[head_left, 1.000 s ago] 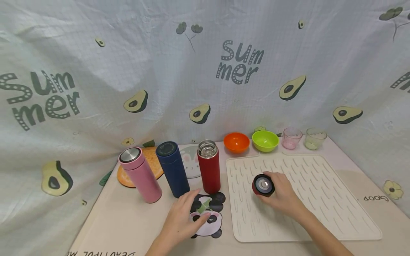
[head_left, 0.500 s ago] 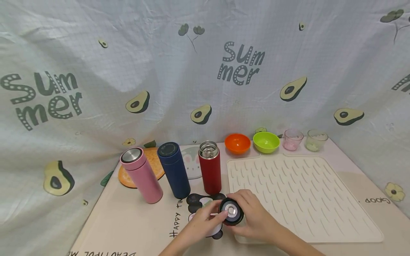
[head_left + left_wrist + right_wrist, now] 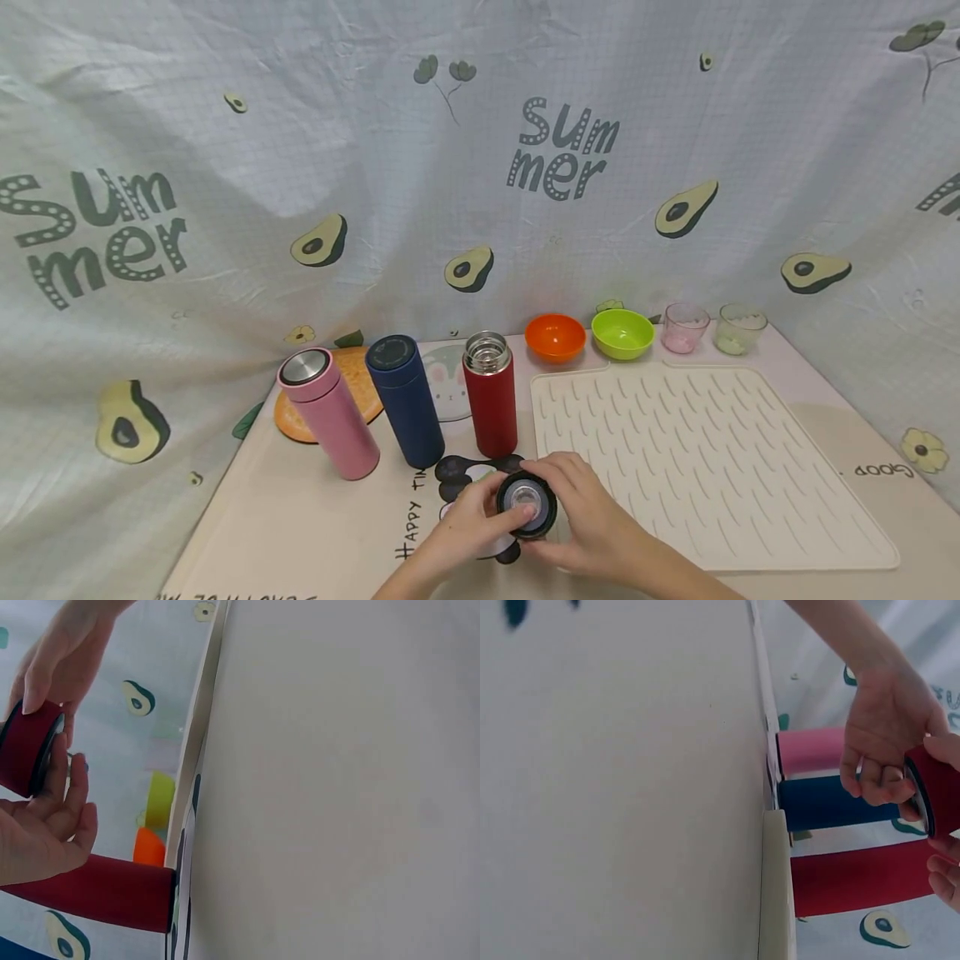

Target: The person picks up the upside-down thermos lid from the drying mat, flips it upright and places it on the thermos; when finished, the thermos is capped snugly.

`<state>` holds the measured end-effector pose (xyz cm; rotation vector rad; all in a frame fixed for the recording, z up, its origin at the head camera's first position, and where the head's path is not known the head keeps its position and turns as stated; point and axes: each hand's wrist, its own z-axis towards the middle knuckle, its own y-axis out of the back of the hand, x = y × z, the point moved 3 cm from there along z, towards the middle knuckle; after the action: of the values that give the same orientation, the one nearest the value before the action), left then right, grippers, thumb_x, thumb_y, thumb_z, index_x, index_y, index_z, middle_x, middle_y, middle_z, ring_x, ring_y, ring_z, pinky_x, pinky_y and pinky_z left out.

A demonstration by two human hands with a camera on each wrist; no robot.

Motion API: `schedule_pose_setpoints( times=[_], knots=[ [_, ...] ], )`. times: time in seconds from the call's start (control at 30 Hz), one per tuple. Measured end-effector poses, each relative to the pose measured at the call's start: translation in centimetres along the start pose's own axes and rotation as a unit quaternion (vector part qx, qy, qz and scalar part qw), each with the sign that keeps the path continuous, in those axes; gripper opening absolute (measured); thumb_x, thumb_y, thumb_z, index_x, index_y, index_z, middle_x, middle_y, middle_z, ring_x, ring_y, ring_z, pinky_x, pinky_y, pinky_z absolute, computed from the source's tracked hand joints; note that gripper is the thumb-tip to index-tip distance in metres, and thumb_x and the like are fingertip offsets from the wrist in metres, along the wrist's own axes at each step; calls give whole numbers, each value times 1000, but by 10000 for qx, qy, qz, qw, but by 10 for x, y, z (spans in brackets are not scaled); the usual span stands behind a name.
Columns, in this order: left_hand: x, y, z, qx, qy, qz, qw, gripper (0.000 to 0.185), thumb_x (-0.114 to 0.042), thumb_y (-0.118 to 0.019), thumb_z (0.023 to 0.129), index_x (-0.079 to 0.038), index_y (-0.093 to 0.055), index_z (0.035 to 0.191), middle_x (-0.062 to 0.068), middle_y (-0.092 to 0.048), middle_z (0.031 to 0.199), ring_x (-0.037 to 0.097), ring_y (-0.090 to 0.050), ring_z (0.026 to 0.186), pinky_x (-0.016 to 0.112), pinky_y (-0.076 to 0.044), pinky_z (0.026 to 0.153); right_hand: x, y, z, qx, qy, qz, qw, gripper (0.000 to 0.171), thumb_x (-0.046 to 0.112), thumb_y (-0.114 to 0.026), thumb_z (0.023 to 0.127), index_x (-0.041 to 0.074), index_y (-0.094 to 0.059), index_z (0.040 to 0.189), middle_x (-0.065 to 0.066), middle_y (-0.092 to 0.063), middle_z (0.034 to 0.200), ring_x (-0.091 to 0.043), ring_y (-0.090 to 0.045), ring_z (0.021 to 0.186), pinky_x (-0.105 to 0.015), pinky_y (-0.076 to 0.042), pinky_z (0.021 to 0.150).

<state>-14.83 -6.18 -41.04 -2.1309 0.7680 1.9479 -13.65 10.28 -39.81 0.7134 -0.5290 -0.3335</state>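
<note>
A red bottle lid point(image 3: 527, 504) is held low over the panda coaster point(image 3: 463, 472), its dark inner face with a silver centre turned up. My right hand point(image 3: 581, 512) grips the lid's rim from the right. My left hand point(image 3: 483, 518) meets it from the left, with fingertips curled onto the inner face. The left wrist view shows the lid point(image 3: 26, 750) between the left hand point(image 3: 46, 821) and the right hand's fingers point(image 3: 64, 656). Behind the lid stands the open red bottle point(image 3: 490, 404).
A blue bottle point(image 3: 405, 400) and a pink bottle point(image 3: 327, 412), both capped, stand left of the red one. A white ridged mat point(image 3: 705, 458) lies to the right. Orange bowl point(image 3: 555, 336), green bowl point(image 3: 622, 332) and two small cups point(image 3: 684, 325) line the back edge.
My right hand lifted the lid off the white mat and carried it left and nearer, over the panda coaster. My left hand rose from the coaster to take hold of it.
</note>
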Motion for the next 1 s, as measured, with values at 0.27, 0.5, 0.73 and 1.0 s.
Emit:
schedule_pose_setpoints(
  times=[0.27,0.5,0.73,1.0],
  knots=[
    [-10,11,-6,-909,-755,430,9921,39,-31,-70,81,-14,-57,113,-4,-63,104,24,-51,112,64,-30,93,-6,2,-7,255,-736,632,9950,77,43,-73,75,14,-35,137,7,-44,122,-12,-40,111,-34,-44,88],
    [-23,10,-11,-1989,-3111,2004,9075,54,3,-80,60,-18,-59,105,-7,-62,105,15,-51,104,45,-30,90,-8,1,-7,501,-1326,1731,9746,72,32,-72,78,20,-33,138,7,-47,122,-11,-45,108,-33,-45,85],
    [-30,5,-16,-2252,-5285,3579,7361,27,-10,-74,75,-15,-63,100,-1,-63,107,21,-52,105,42,-28,87,-9,-3,1,517,-1318,2525,9572,71,24,-73,78,14,-34,137,4,-48,126,-14,-46,112,-30,-42,89],
    [-32,1,-20,-2301,-6080,3973,6478,9,-16,-62,88,-14,-67,95,2,-64,104,23,-54,102,42,-30,82,-6,-3,4,427,-1126,3118,9425,66,19,-75,77,14,-39,131,-1,-52,121,-16,-51,107,-28,-41,91]
  ],
)
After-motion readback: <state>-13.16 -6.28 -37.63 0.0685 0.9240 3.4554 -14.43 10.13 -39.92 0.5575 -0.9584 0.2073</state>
